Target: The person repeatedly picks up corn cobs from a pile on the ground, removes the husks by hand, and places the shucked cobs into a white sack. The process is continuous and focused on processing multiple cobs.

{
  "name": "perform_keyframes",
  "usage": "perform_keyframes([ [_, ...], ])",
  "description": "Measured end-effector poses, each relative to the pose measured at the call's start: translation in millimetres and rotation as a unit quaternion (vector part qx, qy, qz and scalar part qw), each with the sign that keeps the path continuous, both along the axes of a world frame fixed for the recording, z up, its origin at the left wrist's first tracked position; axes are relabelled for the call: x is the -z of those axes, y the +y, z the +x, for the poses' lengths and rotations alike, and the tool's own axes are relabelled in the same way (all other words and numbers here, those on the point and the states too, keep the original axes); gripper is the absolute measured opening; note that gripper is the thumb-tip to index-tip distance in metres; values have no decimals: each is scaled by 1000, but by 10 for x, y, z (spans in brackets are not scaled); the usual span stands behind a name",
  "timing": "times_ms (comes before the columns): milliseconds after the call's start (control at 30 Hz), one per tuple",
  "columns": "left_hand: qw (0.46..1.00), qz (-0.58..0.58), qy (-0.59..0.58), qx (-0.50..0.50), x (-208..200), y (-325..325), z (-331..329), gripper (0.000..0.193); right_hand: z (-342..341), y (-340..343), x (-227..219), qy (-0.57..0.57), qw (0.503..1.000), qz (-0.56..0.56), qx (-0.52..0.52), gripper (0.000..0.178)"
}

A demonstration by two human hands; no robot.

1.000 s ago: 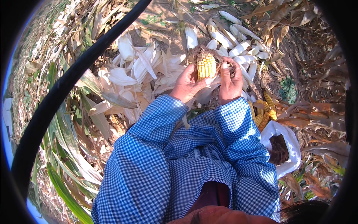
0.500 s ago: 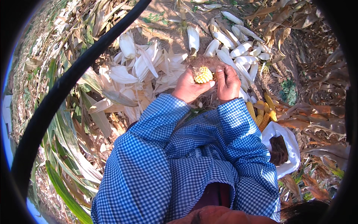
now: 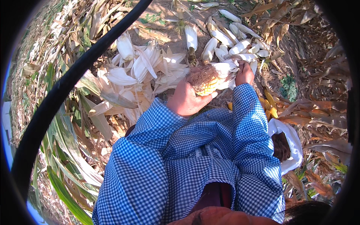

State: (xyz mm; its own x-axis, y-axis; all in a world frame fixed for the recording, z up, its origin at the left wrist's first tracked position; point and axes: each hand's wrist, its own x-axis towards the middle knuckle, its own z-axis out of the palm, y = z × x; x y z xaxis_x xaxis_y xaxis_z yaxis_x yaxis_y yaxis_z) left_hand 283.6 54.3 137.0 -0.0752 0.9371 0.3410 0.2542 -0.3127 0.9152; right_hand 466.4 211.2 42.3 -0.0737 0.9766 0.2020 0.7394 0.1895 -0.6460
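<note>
My left hand (image 3: 186, 98) is wrapped round an ear of corn (image 3: 208, 86) whose yellow kernels show on the near side, with brown silk over its left end. Pale husk (image 3: 227, 71) stretches from the ear toward the right. At the far end of that husk, my right hand (image 3: 244, 73) is closed on it, fingertips partly hidden by the leaves. Both hands are held out above the ground, in front of the blue checked sleeves.
A heap of stripped husks (image 3: 140, 69) lies left of my hands. Unhusked ears (image 3: 240, 47) are piled beyond on the right. Bare yellow cobs (image 3: 270, 103) lie near a white bag (image 3: 292, 146) holding something brown. A dark curved bar (image 3: 75, 77) crosses the left side.
My right hand has moved right and slightly away, drawing the husk out from the ear. My left hand keeps its hold, and more of the ear and its silk now shows.
</note>
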Motion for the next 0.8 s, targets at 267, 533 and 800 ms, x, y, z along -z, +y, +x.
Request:
perform_keyframes([
  [267,992,62,89,62,-294,-214,75,50,682,350,547,-51,982,-138,115,26],
  [533,999,-39,-19,12,-96,-38,-132,39,499,362,30,310,944,-90,-64,25],
  [800,998,-54,-12,-7,-25,-12,-205,39,608,327,-494,461,870,-69,161,28],
])
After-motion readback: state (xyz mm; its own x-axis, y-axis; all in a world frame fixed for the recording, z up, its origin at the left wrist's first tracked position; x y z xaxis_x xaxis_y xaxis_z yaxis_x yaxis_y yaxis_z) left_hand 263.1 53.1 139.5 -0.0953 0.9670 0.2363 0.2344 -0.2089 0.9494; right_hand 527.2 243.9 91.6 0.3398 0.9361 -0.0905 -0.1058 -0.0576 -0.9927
